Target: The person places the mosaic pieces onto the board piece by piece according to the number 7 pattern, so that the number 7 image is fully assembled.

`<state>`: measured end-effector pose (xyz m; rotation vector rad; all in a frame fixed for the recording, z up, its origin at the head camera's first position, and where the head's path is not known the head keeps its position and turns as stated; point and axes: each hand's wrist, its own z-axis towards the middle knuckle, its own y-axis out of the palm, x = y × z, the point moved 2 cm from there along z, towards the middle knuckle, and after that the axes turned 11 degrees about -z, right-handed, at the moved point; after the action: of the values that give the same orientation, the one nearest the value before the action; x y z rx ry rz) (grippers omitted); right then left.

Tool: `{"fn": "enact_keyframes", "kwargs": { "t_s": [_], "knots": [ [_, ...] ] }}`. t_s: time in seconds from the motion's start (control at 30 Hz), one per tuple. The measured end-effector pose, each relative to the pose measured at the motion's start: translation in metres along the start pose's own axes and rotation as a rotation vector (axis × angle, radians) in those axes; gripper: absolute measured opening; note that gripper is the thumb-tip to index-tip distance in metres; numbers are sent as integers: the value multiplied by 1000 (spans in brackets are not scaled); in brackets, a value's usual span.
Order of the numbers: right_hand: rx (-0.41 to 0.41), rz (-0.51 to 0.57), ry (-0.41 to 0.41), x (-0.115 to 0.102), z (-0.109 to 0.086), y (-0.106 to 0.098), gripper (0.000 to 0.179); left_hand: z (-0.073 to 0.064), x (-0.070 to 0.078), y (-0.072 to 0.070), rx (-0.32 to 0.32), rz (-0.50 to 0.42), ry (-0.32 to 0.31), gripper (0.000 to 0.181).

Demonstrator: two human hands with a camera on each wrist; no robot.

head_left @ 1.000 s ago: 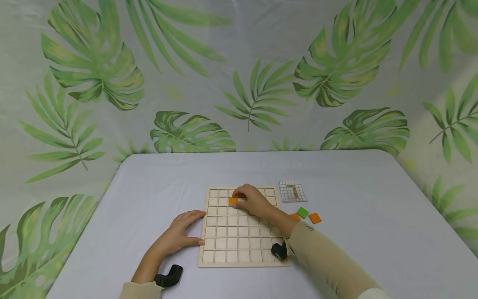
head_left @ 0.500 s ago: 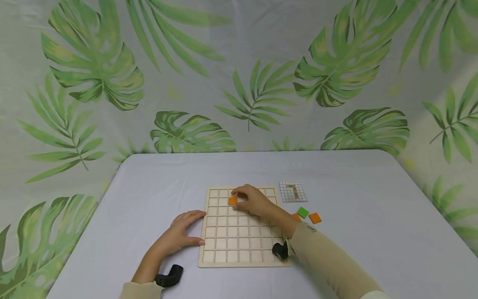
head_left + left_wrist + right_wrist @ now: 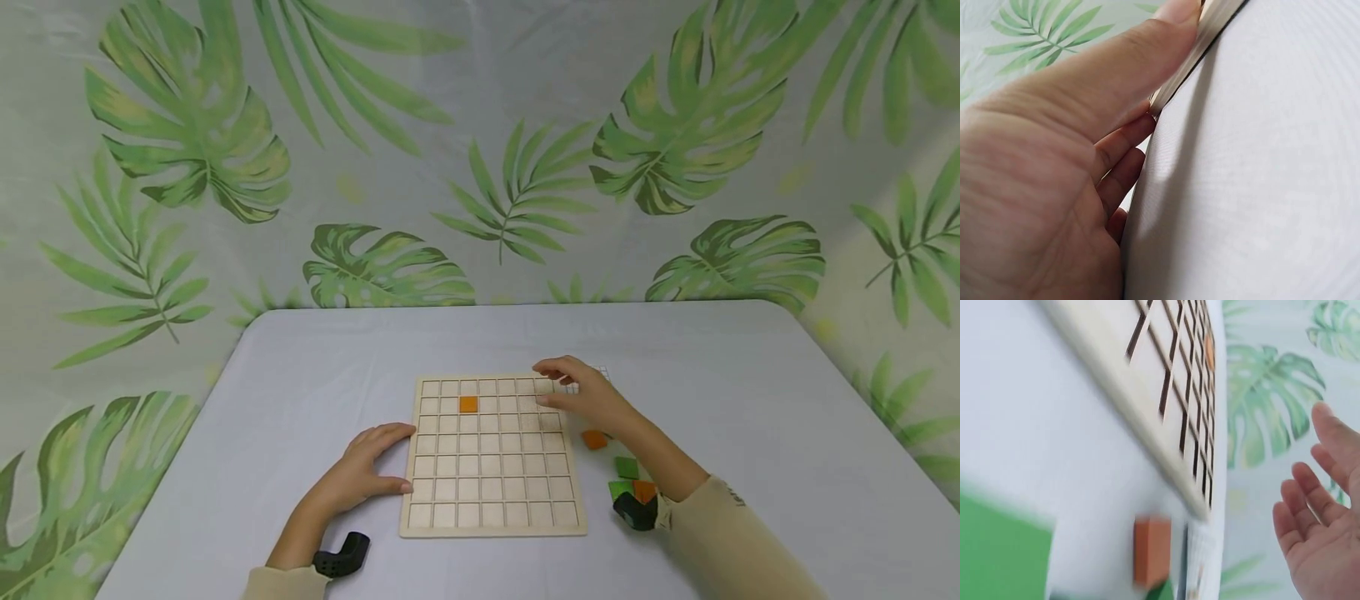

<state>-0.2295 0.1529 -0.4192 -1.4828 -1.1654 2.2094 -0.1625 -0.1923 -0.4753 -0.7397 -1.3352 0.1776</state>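
A pale wooden grid board point(image 3: 487, 467) lies on the table. One orange square tile point(image 3: 468, 404) sits in a cell of its second row from the far edge. Thumb and fingertips of my left hand point(image 3: 366, 465) touch the board's left edge, spread apart; the left wrist view shows the thumb against the wooden side. Over the board's far right corner, my right hand point(image 3: 588, 396) hovers with loose fingers and nothing between them. It covers most of a small printed grid card point(image 3: 604, 373). The right wrist view shows that hand point(image 3: 1329, 512) raised above the table.
Right of the board lie loose tiles: an orange tile point(image 3: 595, 439) near the board, then a green tile point(image 3: 626, 467), another green tile point(image 3: 619, 490) and a second orange one point(image 3: 645, 490) by the right wrist. A leaf-print curtain point(image 3: 510, 192) hangs behind the white table point(image 3: 337, 350).
My right hand has let go of the orange tile, leaving it in its cell, and has moved right toward the card. More tiles show beneath the right forearm. My left hand stays put.
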Motion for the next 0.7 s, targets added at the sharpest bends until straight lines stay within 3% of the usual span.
{"fn": "enact_keyframes", "kwargs": {
  "t_s": [0.17, 0.4, 0.7],
  "knots": [
    [2, -31, 99, 23, -32, -23, 47, 0, 1, 0, 1, 0, 2, 80],
    [-63, -100, 152, 55, -65, -32, 44, 1, 1, -1, 0, 12, 4, 80],
    [-132, -165, 171, 74, -73, -27, 36, 1, 1, 0, -1, 17, 10, 80]
  ]
}}
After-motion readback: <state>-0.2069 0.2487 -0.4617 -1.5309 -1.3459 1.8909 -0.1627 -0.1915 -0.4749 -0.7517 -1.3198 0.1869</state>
